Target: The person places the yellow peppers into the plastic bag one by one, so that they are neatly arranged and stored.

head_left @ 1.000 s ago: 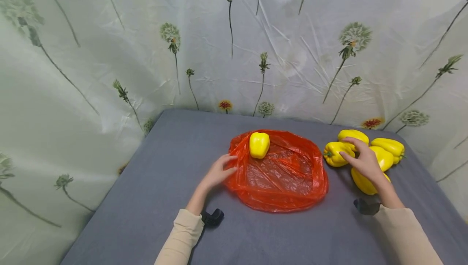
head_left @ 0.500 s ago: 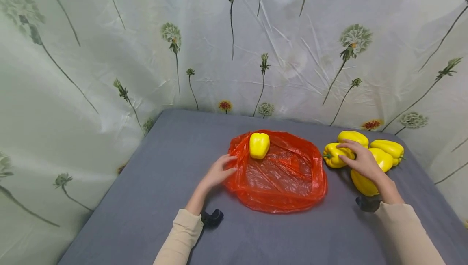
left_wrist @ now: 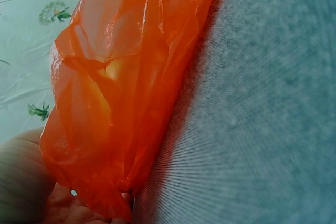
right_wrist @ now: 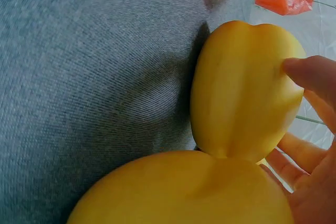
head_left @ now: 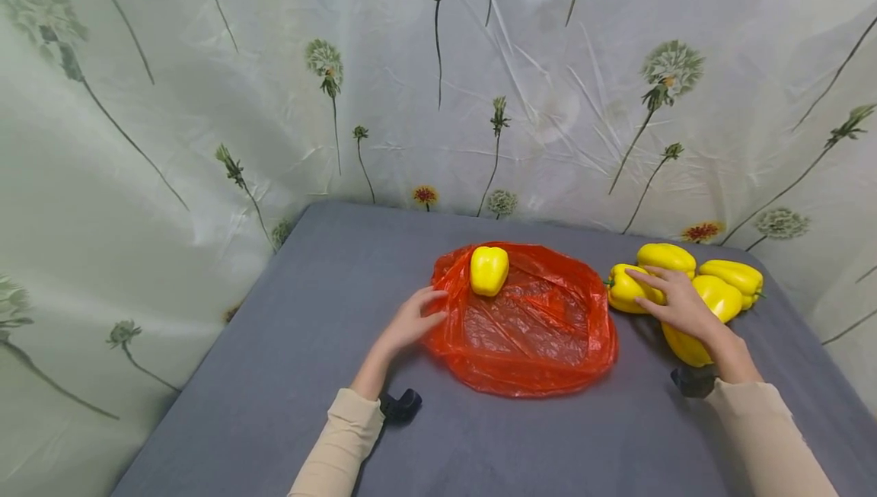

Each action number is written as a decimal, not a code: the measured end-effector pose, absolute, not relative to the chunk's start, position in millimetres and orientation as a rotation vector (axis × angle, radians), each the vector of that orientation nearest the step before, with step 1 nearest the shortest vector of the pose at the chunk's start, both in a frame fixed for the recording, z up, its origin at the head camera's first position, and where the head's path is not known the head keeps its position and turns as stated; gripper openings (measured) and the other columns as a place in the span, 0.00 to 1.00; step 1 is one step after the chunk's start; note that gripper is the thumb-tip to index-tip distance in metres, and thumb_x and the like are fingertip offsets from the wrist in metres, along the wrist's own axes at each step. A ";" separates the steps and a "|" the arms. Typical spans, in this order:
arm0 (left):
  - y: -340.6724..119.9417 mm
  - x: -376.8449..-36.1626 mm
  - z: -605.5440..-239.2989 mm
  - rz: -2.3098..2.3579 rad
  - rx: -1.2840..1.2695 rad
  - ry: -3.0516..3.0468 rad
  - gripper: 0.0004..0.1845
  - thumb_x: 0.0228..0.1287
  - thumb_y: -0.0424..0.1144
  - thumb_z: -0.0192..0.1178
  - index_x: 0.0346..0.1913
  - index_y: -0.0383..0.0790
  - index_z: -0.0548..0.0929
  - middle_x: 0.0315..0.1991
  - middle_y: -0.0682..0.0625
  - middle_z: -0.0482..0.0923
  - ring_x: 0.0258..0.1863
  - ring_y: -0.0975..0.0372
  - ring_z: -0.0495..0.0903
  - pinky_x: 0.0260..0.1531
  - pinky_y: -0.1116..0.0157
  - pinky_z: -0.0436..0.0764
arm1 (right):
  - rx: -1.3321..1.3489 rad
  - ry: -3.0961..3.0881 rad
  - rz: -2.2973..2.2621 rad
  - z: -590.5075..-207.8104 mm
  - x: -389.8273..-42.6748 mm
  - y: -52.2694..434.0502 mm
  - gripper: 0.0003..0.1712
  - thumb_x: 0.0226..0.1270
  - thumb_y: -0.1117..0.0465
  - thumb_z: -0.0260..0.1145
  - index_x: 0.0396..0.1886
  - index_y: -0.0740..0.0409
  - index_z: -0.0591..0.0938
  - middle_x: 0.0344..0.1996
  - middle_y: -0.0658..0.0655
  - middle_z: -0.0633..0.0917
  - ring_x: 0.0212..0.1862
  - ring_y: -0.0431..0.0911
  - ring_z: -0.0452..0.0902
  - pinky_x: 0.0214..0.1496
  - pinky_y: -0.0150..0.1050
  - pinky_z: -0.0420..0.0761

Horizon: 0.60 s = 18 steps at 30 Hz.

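A red plastic bag (head_left: 527, 375) lies spread open on the grey-covered table, one yellow bell pepper (head_left: 489, 272) inside its far left part. At the bag's left edge my left hand (head_left: 411, 320) holds the plastic; its fingertips are partly hidden behind the film in the left wrist view. My right hand (head_left: 678, 305) is over the group of peppers to the right of the bag. It grips the nearest-to-bag yellow bell pepper (right_wrist: 244, 93), with the thumb on one side and the fingers round the far side. That pepper's stem points left towards the bag.
Several more yellow bell peppers (head_left: 733, 276) lie close around and under my right hand. Another large one (right_wrist: 184, 192) fills the bottom of the right wrist view. A curtain (head_left: 384, 101) with dandelion prints hangs behind the table (head_left: 308, 276).
My right hand has lowered slightly left onto the pepper and closed on it; the pepper has turned a little. My left hand keeps its place at the bag's edge.
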<state>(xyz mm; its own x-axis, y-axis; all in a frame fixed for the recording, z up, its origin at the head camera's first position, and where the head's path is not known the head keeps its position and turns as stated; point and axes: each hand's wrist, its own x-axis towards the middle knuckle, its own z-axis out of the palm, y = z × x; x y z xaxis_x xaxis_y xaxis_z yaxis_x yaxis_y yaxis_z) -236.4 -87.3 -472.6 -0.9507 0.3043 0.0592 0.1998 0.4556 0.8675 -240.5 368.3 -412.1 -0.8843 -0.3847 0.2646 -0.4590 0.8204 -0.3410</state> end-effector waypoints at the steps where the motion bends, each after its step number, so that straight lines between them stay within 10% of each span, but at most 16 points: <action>1: -87.1 -236.6 -472.2 1.518 0.452 2.590 0.23 0.62 0.39 0.58 0.61 0.38 0.74 0.67 0.38 0.64 0.68 0.45 0.63 0.66 0.44 0.64 | 0.654 -2.828 0.593 -411.9 -240.4 368.2 0.27 0.60 0.61 0.66 0.58 0.65 0.74 0.56 0.79 0.72 0.56 0.71 0.65 0.52 0.68 0.64; 18: -86.3 -239.5 -468.2 1.545 0.448 2.569 0.23 0.63 0.39 0.57 0.61 0.38 0.74 0.67 0.38 0.65 0.68 0.45 0.63 0.65 0.44 0.65 | 0.642 -3.045 0.416 -394.9 -239.4 367.1 0.38 0.57 0.59 0.68 0.68 0.52 0.66 0.62 0.77 0.67 0.60 0.71 0.63 0.55 0.70 0.67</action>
<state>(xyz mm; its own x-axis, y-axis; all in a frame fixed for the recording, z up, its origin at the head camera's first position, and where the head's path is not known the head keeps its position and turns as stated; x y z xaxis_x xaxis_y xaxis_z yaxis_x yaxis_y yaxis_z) -239.5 -86.3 -468.2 -0.9504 0.3057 0.0572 0.1938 0.4384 0.8776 -239.4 367.1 -394.9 -0.9164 -0.3964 0.0556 -0.3968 0.8813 -0.2566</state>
